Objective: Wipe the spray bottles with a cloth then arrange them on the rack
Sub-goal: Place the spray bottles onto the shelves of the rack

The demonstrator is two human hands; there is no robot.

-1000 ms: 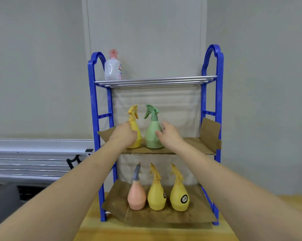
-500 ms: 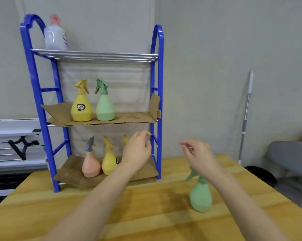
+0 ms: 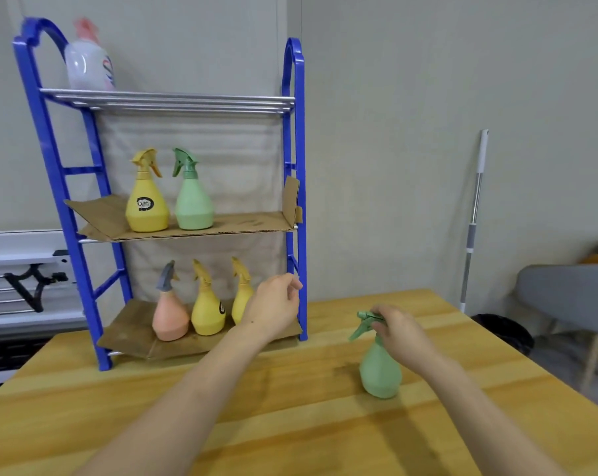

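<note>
Lowered since before, right hand (image 3: 399,333) curls its fingers (image 3: 380,326) around green bottle's (image 3: 380,371) neck; left hand (image 3: 273,305) hangs relaxed.

Left arm: we reach it forward from the lower left, forearm bare, rising over the table's middle toward its far edge.
Left hand (image 3: 273,309): we hold it in the air, back toward us, fingers loosely curled, nothing in it.
Right arm: we stretch it in from the lower right corner, forearm bare.
Right hand (image 3: 399,329): we have it palm down nearer the table's right edge, fingers (image 3: 376,326) curled round the green spray bottle (image 3: 380,371) at its head.
</note>
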